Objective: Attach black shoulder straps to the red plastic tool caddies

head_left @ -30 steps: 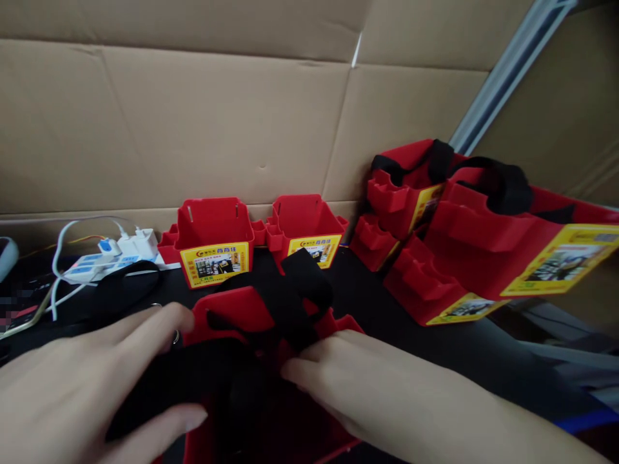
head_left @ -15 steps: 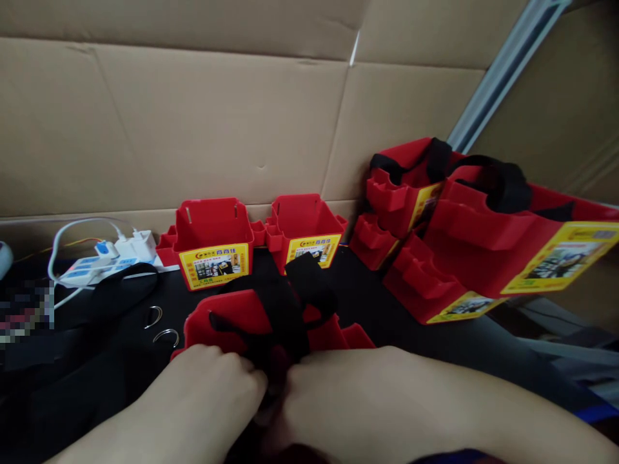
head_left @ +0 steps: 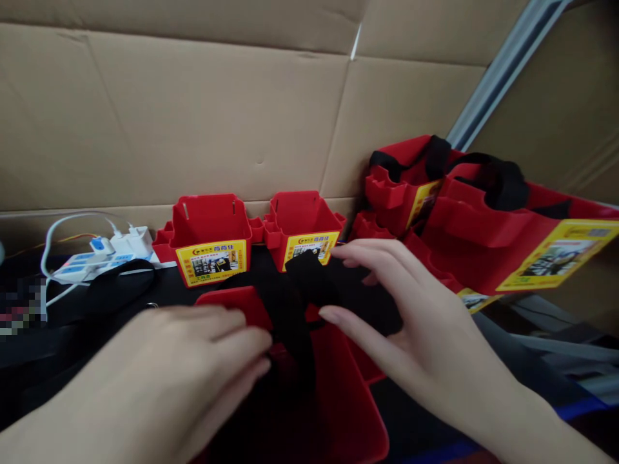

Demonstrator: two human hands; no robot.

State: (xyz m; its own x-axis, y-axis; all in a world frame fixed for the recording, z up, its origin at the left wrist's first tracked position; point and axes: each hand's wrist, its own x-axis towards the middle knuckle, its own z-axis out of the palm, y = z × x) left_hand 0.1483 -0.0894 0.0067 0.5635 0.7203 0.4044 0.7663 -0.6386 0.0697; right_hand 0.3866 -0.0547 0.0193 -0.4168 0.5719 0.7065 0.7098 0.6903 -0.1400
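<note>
A red plastic tool box (head_left: 351, 386) stands close in front of me, its open top toward me. A black webbing strap (head_left: 293, 322) runs over its back wall and hangs down inside. My left hand (head_left: 193, 367) is over the box's left side, fingers curled and pressed together at the strap's left edge; the fingertips are partly hidden. To the right of the strap, my right hand (head_left: 401, 309) is open, with thumb and fingers spread. Its thumb tip is close to the strap, and nothing shows in its grasp.
Two red boxes with yellow labels, a left one (head_left: 213, 222) and a right one (head_left: 302, 219), stand against the cardboard wall (head_left: 217, 116). Stacked red boxes (head_left: 483, 238) with black straps are at the right. A power strip (head_left: 87, 265) with white plugs and black straps (head_left: 120, 287) lie left.
My hands have parted from low inside the near box. The right hand has risen to the right and opened; the left has come up beside the strap. More of the box's inside shows.
</note>
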